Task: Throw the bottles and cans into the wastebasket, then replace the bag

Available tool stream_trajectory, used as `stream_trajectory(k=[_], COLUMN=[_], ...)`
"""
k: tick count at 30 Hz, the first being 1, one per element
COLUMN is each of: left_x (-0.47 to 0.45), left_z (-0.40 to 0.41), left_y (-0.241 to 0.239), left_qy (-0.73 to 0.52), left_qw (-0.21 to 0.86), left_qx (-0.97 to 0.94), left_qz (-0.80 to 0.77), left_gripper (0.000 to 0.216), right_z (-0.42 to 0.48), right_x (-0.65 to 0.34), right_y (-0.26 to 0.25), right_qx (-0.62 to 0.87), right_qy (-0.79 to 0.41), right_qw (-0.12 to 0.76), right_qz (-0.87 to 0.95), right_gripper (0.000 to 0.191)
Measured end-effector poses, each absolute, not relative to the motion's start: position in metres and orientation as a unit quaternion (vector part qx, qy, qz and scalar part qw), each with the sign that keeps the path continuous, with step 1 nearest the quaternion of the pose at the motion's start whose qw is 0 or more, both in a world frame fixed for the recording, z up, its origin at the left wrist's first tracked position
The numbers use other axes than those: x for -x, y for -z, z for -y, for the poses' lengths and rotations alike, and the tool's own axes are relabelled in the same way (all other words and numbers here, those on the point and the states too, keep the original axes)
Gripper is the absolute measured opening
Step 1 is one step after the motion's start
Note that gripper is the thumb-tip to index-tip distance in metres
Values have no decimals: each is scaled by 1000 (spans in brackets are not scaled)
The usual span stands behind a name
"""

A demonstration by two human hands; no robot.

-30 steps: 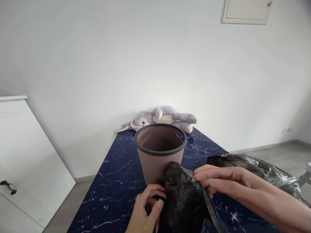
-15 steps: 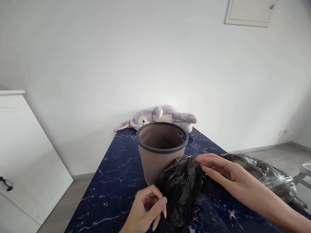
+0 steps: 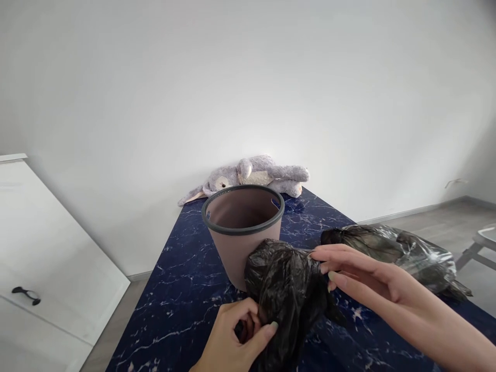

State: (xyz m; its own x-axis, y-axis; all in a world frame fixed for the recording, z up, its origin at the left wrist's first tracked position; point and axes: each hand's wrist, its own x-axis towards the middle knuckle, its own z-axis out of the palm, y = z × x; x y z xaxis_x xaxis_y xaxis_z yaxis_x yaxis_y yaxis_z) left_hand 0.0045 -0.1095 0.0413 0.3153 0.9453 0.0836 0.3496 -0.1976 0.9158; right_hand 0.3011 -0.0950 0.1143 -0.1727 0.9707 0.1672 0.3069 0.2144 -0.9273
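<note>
Our left hand (image 3: pixel 232 336) pinches the black bag (image 3: pixel 287 289) low, our right hand (image 3: pixel 349 271) pinches its top, just before the bin (image 3: pixel 242 243) on the counter (image 3: pixel 186 299); thin plastic might tear if we tug apart.

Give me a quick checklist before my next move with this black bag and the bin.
1. Left hand grip on the black bag: ok, fingers pinch its lower edge.
2. Right hand on the bag: ok, fingertips pinch its top.
3. Bag mouth open: not ok, bunched.
4. Bin upright with nothing seen inside: ok.
5. Second bag apart from the bin: ok, lies to the right.
6. Plush toy out of the way: ok, behind the bin.
</note>
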Motion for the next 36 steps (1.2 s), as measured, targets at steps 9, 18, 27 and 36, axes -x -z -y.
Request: stream_trajectory(k=[9,18,27,36], left_x=[-2,-57,-80,-89], left_z=[133,146,160,170], left_y=[-134,-212,-270,-322], left_qy=[-475,-465,-436,-407], left_qw=[281,183,-38,-239], left_qx=[-688,-672,-773,-774], left_qz=[-471,-547,-460,-422], left_gripper=[42,40,26,20], right_z=[98,136,96,102], right_x=[-318,-278,-284,-315], right_y=[-106,-140,-160,-196], right_qx=[481,128,375,469], right_qy=[-249,-26,-12,127], right_qw=[428,494,179,56], right_qz=[724,860,909,872], right_gripper=[40,34,52,91])
